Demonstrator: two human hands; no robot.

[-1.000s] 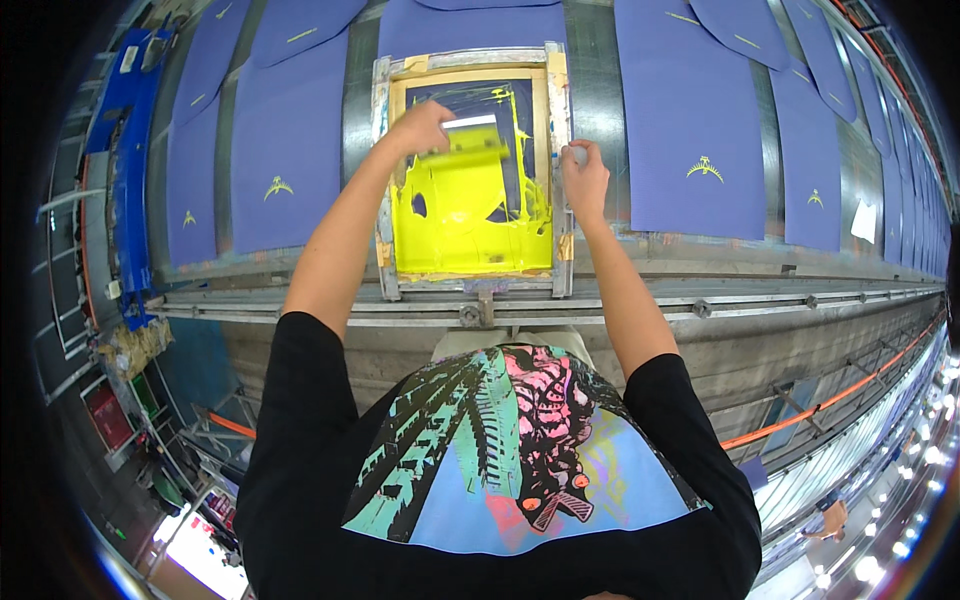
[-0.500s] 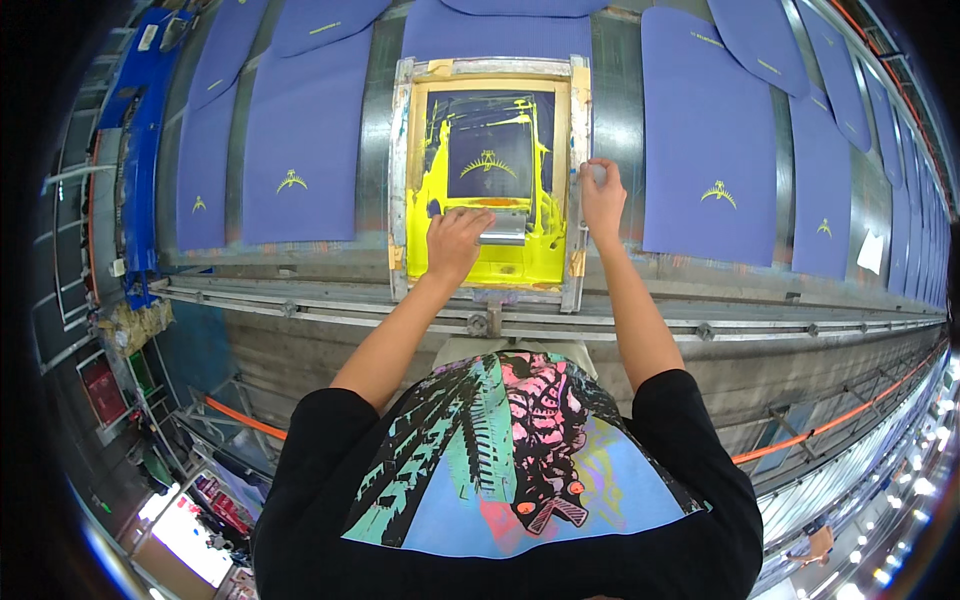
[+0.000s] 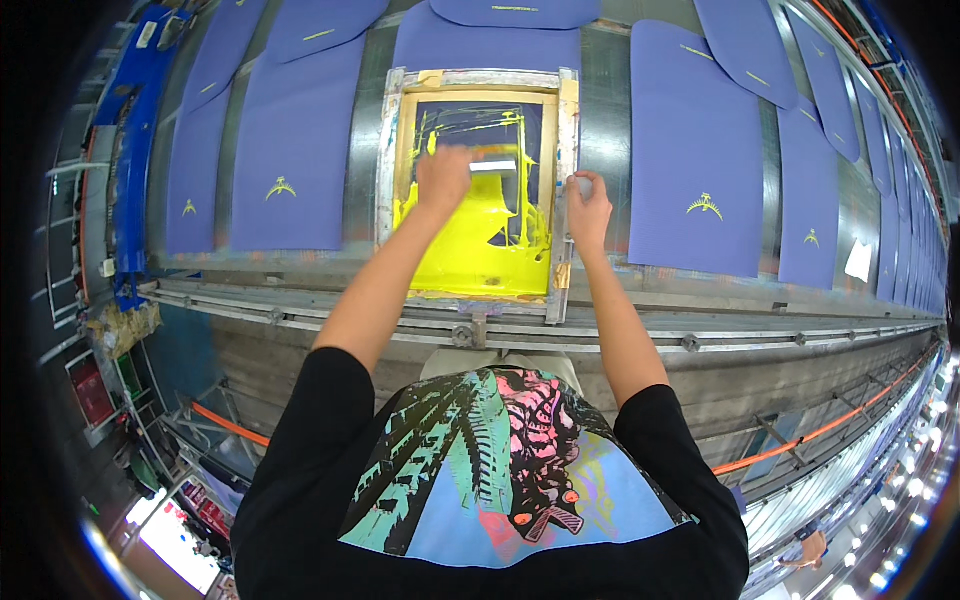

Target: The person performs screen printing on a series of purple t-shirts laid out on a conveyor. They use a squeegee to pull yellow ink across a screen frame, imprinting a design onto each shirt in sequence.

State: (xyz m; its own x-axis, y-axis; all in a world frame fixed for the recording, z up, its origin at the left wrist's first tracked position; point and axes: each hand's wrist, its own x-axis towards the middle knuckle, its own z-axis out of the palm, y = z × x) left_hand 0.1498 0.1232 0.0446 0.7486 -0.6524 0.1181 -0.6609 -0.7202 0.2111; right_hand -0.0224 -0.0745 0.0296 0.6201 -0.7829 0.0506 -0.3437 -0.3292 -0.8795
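Observation:
My left hand grips a metal squeegee over the middle of a screen printing frame. Bright yellow ink covers much of the screen below the squeegee and runs in streaks up its sides, over a dark inner area. My right hand is closed at the frame's right side, thumb and fingers on a small light grey piece there that I cannot make out. Under and behind the frame lies a blue-purple panel.
Blue-purple panels with small yellow prints line the long metal table, with a white scrap at right. A metal rail runs along the near edge. A blue bar stands far left. A person appears at lower right.
My left hand and squeegee came down to the screen's near end, then moved back up to its middle, with yellow ink now over the design seen half a second ago. My right hand stayed at the frame.

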